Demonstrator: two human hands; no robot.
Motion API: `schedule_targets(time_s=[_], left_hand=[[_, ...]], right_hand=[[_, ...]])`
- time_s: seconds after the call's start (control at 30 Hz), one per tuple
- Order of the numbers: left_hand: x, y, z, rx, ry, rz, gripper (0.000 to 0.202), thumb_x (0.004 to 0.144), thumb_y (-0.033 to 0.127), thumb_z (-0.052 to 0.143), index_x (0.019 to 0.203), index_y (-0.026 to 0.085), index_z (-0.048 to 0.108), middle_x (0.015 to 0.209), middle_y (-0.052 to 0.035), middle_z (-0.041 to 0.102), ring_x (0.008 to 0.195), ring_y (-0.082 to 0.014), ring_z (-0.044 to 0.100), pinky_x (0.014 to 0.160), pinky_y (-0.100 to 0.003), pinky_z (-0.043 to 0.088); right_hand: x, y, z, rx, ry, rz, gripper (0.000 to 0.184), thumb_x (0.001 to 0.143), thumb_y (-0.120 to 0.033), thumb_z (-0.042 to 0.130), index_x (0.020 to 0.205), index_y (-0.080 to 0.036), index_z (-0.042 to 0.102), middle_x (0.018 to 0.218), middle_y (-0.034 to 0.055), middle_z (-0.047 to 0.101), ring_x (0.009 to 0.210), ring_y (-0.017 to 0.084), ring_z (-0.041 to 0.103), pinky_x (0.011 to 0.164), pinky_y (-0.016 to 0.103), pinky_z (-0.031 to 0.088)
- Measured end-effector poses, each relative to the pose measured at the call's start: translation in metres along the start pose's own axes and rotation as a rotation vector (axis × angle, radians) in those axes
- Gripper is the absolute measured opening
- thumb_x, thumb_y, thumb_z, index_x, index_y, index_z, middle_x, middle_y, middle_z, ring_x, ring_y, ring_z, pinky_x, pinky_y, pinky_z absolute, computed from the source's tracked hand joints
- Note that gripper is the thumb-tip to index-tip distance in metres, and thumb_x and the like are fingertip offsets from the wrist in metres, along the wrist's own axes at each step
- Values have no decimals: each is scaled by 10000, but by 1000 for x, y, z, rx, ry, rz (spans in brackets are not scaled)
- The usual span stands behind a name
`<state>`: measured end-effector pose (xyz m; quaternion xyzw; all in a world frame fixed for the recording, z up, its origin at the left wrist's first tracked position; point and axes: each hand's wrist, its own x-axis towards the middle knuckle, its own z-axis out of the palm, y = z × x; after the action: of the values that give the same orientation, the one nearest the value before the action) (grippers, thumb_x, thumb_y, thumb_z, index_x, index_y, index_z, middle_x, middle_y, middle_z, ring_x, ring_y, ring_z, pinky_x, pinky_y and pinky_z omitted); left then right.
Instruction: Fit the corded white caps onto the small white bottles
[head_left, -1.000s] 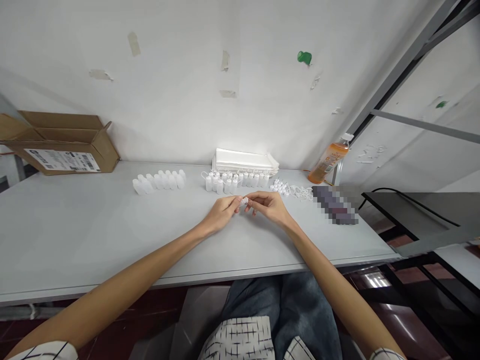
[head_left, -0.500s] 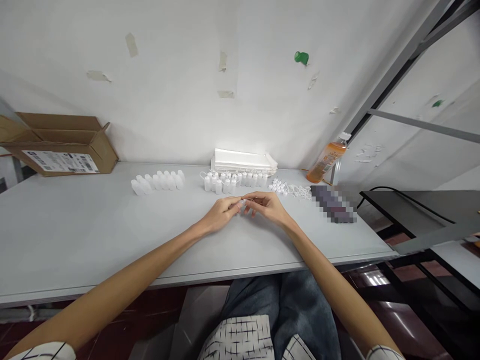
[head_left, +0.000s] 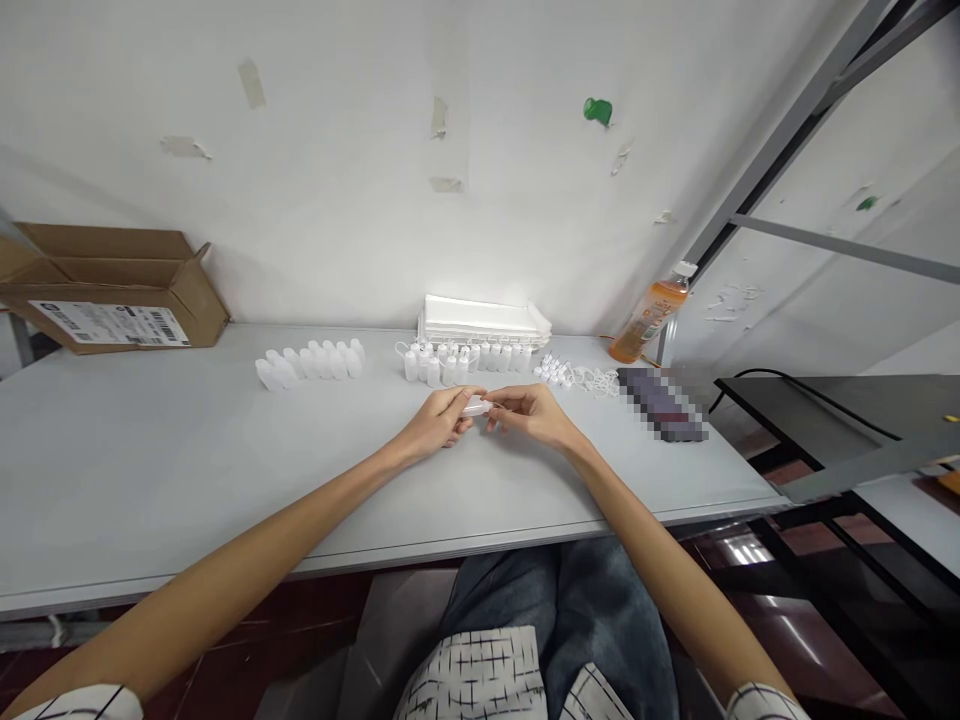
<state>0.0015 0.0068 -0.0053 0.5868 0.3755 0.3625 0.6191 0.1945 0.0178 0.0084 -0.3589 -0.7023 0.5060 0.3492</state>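
My left hand and my right hand meet over the middle of the grey table. Between their fingertips they pinch a small white plastic bottle, lying sideways; both hands are closed on it. Just beyond them stands a cluster of small white bottles. A second row of similar bottles lies further left. A heap of tiny white caps sits to the right of the cluster.
A flat stack of white sheets rests against the wall. An open cardboard box is at the far left, an orange drink bottle at the right, a blurred dark object near it. A metal frame rises on the right.
The hands stay together at the same spot; the small white piece between the fingertips now shows longer and sideways. The view has shifted slightly.
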Motion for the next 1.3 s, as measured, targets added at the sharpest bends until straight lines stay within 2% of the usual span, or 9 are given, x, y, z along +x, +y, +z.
schedule_targets(time_s=[0.33, 0.47, 0.63, 0.73, 0.83, 0.9, 1.0, 1.13, 1.3], left_hand=[[0, 1, -1, 16, 30, -116, 470, 918, 561, 375, 1192, 201, 502, 515, 95, 307, 342, -33, 201, 332, -138, 167], [-1, 1, 0, 16, 36, -111, 451, 915, 561, 385, 1165, 207, 506, 529, 95, 295, 355, -33, 205, 338, -138, 180], [0, -3, -1, 21, 18, -100, 453, 917, 554, 376, 1160, 195, 506, 543, 92, 293, 366, -36, 196, 349, -144, 166], [1, -4, 0, 81, 10, -60, 464, 927, 542, 350, 1157, 178, 524, 540, 89, 285, 374, -46, 211, 365, -157, 184], [0, -3, 3, 270, 66, 79, 451, 942, 506, 323, 1103, 171, 579, 577, 42, 421, 461, -87, 390, 463, -199, 352], [-2, -1, 5, 444, 134, 199, 428, 953, 466, 313, 1083, 181, 605, 753, -24, 590, 665, -142, 544, 648, -257, 448], [-6, 0, 8, 634, 186, 277, 415, 964, 412, 286, 1163, 203, 583, 1018, -59, 662, 921, -206, 595, 850, -316, 429], [-7, 0, 8, 717, 178, 257, 441, 969, 394, 259, 1261, 200, 527, 1015, -61, 682, 918, -218, 616, 873, -332, 418], [-3, -6, 6, 641, 185, 277, 435, 964, 398, 280, 1221, 191, 562, 1074, -69, 666, 946, -210, 602, 869, -324, 429]], right_hand=[[-2, -2, 5, 42, -22, 20, 392, 712, -364, 735, 1010, -109, 725, 677, 63, 700, 650, 196, 676, 559, 302, 533], [-2, -1, 5, 53, -25, 7, 386, 736, -364, 719, 1023, -107, 722, 693, 70, 707, 666, 208, 690, 562, 302, 536], [-3, -4, 3, 80, -69, -14, 385, 764, -418, 692, 1008, -122, 730, 818, 95, 723, 706, 210, 700, 569, 296, 540], [-3, -6, 2, 63, -73, -10, 384, 771, -427, 685, 990, -116, 735, 789, 97, 724, 708, 212, 701, 582, 296, 542], [-2, -4, 1, 62, -58, -8, 376, 765, -421, 693, 982, -117, 737, 754, 92, 724, 713, 219, 704, 587, 299, 545], [-1, -1, 0, 70, -32, -12, 375, 753, -412, 708, 986, -120, 735, 741, 88, 722, 702, 217, 703, 587, 304, 550], [0, 2, 0, 100, -2, -18, 364, 727, -402, 736, 962, -124, 736, 749, 86, 721, 700, 209, 697, 594, 314, 561], [0, 2, 0, 144, -13, -12, 372, 701, -408, 760, 943, -127, 735, 763, 83, 718, 716, 205, 691, 617, 329, 569], [0, 3, 0, 140, -24, 19, 415, 675, -412, 781, 964, -119, 728, 729, 78, 718, 709, 204, 694, 688, 358, 569]])
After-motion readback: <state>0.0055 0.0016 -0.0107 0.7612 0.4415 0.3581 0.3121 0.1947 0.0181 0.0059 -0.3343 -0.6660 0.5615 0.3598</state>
